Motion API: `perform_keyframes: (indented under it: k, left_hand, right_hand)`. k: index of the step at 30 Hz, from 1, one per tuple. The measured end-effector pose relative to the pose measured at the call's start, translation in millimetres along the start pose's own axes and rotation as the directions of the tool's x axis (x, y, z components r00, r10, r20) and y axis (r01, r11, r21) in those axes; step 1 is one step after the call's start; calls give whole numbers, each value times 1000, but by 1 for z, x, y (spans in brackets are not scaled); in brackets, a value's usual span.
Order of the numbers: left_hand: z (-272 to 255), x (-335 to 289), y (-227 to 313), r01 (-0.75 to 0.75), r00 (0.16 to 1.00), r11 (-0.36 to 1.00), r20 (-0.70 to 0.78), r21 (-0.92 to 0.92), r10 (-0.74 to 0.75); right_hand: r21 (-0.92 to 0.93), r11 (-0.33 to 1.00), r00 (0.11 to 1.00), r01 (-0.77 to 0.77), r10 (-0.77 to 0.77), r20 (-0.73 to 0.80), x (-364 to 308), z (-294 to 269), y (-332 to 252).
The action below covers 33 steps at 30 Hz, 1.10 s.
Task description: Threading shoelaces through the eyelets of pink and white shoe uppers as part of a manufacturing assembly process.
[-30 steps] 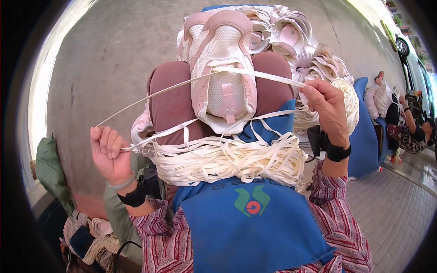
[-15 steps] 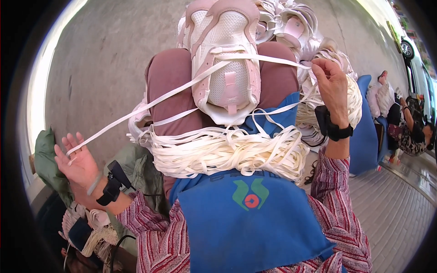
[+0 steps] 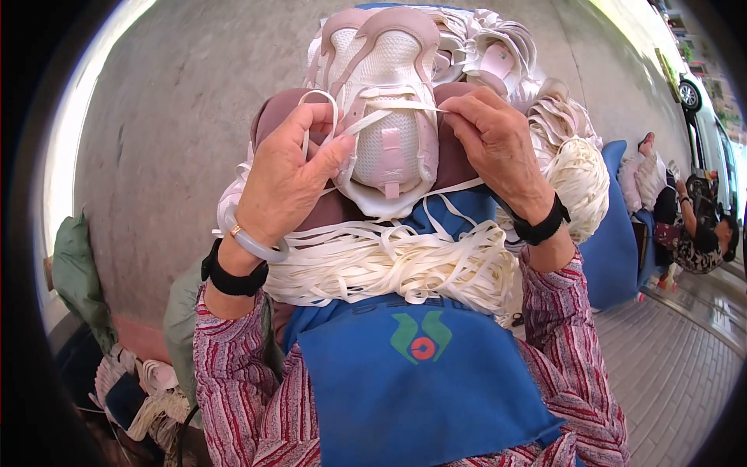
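Shoe upper: lacing in hand

Lace pile [image 3: 389, 268] on the apron [image 3: 420, 381]. Shoe upper [image 3: 387, 117] on the knees (light, floppy). Left hand [image 3: 284, 183] and right hand [image 3: 498, 144] pinch the lace [image 3: 389, 109]; best gripped near the eyelets.

This is looking like an outdoor spot for piecework on shoes, set up along a street rather than inside a factory. A bare grey concrete wall [image 3: 179, 140] is rising at 11 o'clock, and paved brick ground [image 3: 677, 366] is spreading at 4 o'clock. A parked white car [image 3: 704, 117] is standing at 2 o'clock, with another person [image 3: 692, 233] sitting low at 3 o'clock. Heaps of white shoe parts [image 3: 506, 54] are piling up at 1 o'clock, bundles of white laces [image 3: 389, 265] are lying across the lap, and stuffed blue sacks [image 3: 615, 233] are sitting at 3 o'clock.
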<state>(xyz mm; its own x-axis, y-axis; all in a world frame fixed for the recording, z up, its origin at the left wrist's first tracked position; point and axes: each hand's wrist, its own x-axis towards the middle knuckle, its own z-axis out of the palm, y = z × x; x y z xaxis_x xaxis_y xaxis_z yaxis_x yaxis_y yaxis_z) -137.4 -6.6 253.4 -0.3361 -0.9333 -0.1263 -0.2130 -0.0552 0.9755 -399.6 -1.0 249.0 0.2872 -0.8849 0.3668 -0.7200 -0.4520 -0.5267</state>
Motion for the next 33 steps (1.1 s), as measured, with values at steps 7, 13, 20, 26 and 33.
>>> perform_keyframes:
  k: [7,13,20,26,33]
  left_hand:
    - [-4,17,-14,36,997,987,56,158,-45]
    - [-17,19,-4,96,995,987,14,128,-99]
    - [-11,31,-10,-103,992,969,98,226,83]
    - [-17,26,-9,-3,995,964,98,265,-24]
    - [-12,27,-15,18,984,989,173,146,-44]
  right_hand:
    - [5,997,995,-81,81,-55,-3,-14,8]
    - [220,937,956,-270,234,178,-6,-22,-19]
    - [204,908,908,-366,301,290,-2,-8,-45]
    - [273,894,912,-355,267,311,8,-2,-44]
    - [-50,998,987,30,-22,160,11,-5,-46]
